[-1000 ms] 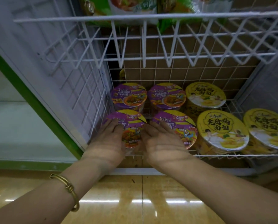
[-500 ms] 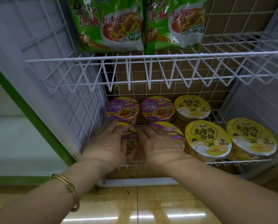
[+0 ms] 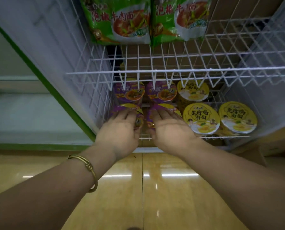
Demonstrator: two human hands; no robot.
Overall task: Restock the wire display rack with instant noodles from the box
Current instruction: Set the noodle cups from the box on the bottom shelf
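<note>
two purple noodle cups side by side at the front left corner of the rack's lower shelf (image 3: 224,137): left cup (image 3: 130,107) under the left hand (image 3: 120,130), right cup (image 3: 165,107) under the right hand (image 3: 170,131). fingers straight and released, laid over the lids, gripping nothing. rear purple cups (image 3: 129,94) just behind. yellow cups (image 3: 201,118) toward the right edge. green packets (image 3: 122,22) on the upper shelf (image 3: 171,71).

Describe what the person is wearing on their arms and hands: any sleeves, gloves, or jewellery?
No gloves: the left hand and right hand are bare. Both forearms are bare too, with no sleeve in view. The left wrist wears a thin gold-coloured bangle with a coiled wire wrap along one stretch. The right wrist carries no watch or band.
</note>
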